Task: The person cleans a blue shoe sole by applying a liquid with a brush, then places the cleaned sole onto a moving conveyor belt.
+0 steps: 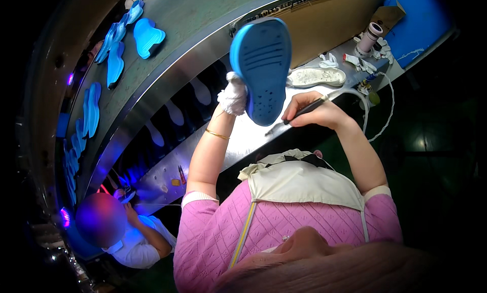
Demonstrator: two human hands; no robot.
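Observation:
My left hand [234, 96], in a white knit glove, is closed on the edge of a blue shoe sole [264, 72]. The sole is raised over the bench, with grooves across its upper part and small dark spots on its lower part. My bare right hand [318, 110] grips a dark pen-shaped hand tool [308, 108] joined to a pale hose [350, 92]. Its thin tip points down and left, apart from the sole's lower end. Behind the right hand, a white sole [317, 77] lies on the bench.
A metal bench [238, 135] runs before me, under a curved conveyor [190, 19] carrying several blue soles [148, 38]. White gloves [359, 63] and a pale pink cylinder [371, 33] stand at the right end. A co-worker [139, 237] is at lower left, near red-handled pliers [181, 175].

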